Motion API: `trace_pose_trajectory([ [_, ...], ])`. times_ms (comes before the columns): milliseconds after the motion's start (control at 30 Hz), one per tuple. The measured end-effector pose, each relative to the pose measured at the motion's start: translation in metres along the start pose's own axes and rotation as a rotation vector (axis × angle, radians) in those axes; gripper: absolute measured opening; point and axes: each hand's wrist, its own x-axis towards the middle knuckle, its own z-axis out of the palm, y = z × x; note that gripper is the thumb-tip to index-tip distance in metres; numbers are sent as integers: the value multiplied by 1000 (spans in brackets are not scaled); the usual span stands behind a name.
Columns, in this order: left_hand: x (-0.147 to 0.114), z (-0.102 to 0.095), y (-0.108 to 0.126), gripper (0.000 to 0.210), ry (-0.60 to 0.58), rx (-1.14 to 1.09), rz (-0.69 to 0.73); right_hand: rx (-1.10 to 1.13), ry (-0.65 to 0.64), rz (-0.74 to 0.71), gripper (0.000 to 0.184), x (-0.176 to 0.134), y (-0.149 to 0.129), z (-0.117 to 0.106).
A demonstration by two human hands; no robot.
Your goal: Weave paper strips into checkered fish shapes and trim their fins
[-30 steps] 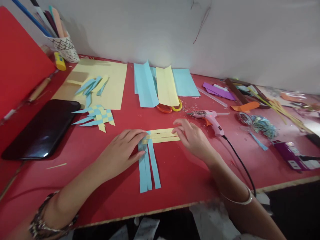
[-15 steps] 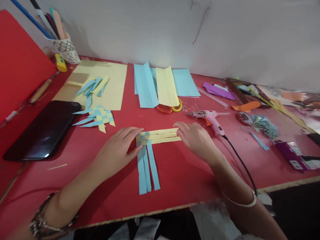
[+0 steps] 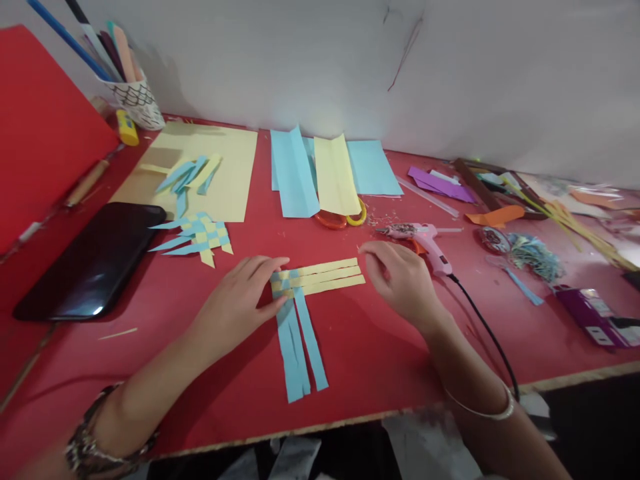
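My left hand [image 3: 235, 290] grips the left edge of a woven paper piece [image 3: 284, 283] between thumb and fingers, on the red tabletop. Yellow paper strips [image 3: 327, 275] run from its checkered corner to the right, and blue paper strips [image 3: 295, 350] hang toward me, one set apart from the others. Just past the free ends of the yellow strips is my right hand [image 3: 404, 283], loosely curled, thumb and forefinger apart, with nothing visible in it. A finished-looking checkered paper fish [image 3: 203, 235] lies beyond my left hand.
A pink glue gun [image 3: 423, 241] with a black cord lies behind my right hand. Folded blue paper [image 3: 295, 177], yellow paper [image 3: 336, 175] and scissors [image 3: 357, 215] are at the back. A black phone [image 3: 90, 260] sits left; a purple box [image 3: 595, 317] is at right.
My right hand has come off the yellow strips and moved slightly right, baring their ends. The blue strips' lower ends have shifted a little to the right. My left hand stays on the weave.
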Motion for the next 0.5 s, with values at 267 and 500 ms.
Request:
trace_pose_trajectory([
  [267, -1, -4, 7, 38, 1, -458, -166, 140, 27, -74, 20, -3, -6, 7],
  [500, 0, -15, 8, 48, -334, -895, -297, 187, 104, -102, 21, -3, -9, 6],
])
